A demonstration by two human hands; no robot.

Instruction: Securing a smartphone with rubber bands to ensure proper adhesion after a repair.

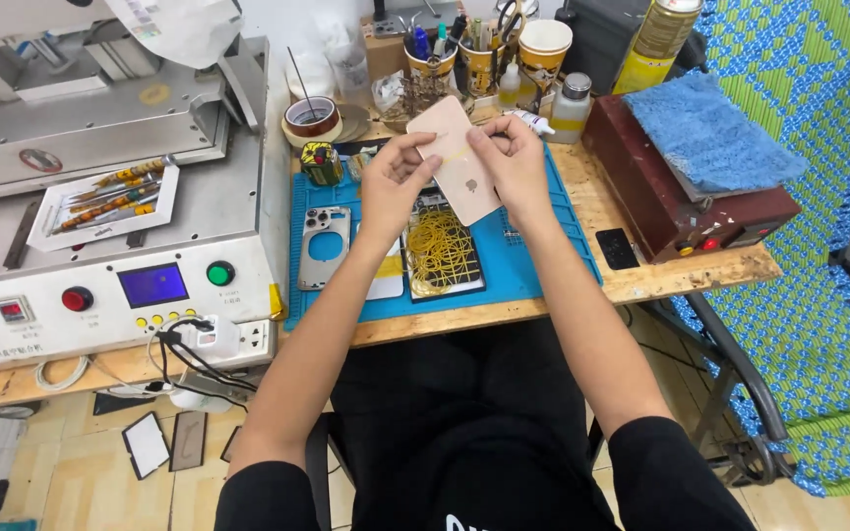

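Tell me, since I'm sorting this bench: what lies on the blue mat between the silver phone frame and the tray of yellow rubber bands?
In the head view, a flat white-and-yellow piece lies on the blue mat between the silver phone frame and the tray of yellow rubber bands, partly hidden by the left forearm.

A: Screens? Blue rectangular display (153,284) on the white machine's front panel, between a red and a green button. Small red readout (13,311) further left.

B: Labels?

A: Round red-and-white sticker (40,160) on the machine's grey top. Yellow label on the bottle (655,41) at the worktop's back right.

B: Packages?

A: White plastic bag (181,28) with a printed patch, top edge above the machine.
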